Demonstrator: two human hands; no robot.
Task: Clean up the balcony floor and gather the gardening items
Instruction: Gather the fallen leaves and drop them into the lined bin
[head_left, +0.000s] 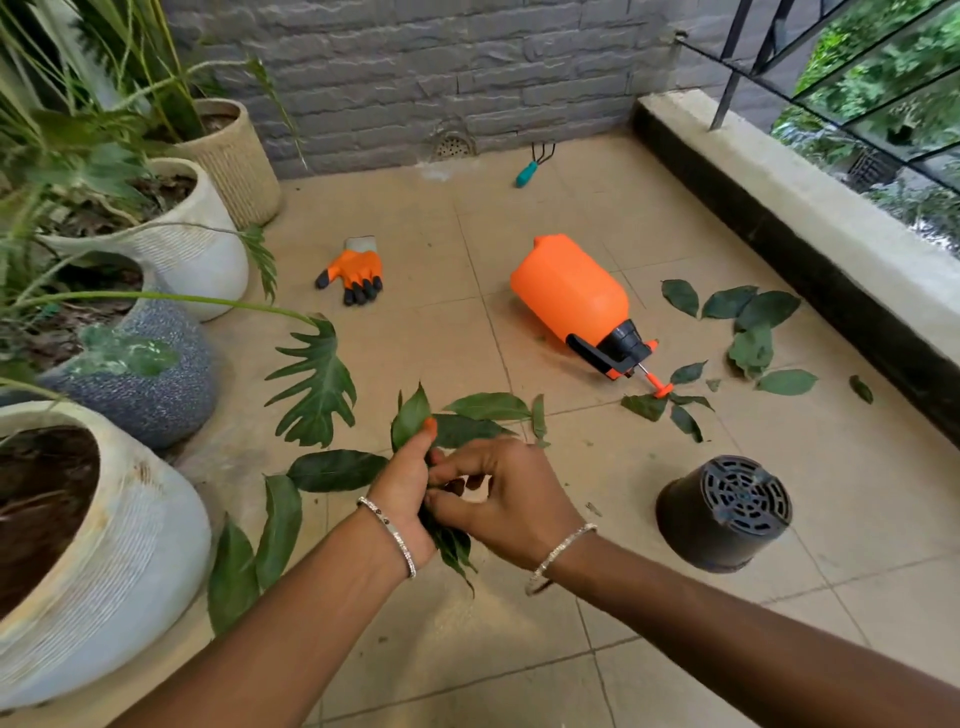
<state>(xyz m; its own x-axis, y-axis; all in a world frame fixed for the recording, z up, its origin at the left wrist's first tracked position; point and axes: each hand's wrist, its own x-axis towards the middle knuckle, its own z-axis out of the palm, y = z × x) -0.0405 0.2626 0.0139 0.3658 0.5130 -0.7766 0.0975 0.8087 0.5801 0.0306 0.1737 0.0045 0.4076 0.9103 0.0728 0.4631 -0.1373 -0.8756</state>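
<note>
My left hand (405, 488) grips a bunch of green leaves (410, 415), thumb pressed on the top leaf. Right beside it, my right hand (498, 493) has its fingers curled at the same bunch, pinching the leaves. More loose leaves (332, 470) lie on the beige tile floor just beyond and left of my hands. Another scatter of leaves (748, 322) lies at the right. An orange pressure sprayer (571, 296) lies on its side mid-floor. An orange and black garden glove (358, 273) lies further left. A teal-handled hand rake (532, 166) rests near the back wall.
A black plastic nursery pot (722, 514) lies tipped over at the right. Several large planters (104, 551) with plants line the left side. A raised concrete ledge (810, 218) with a railing runs along the right. A floor drain (452, 145) sits at the grey brick wall.
</note>
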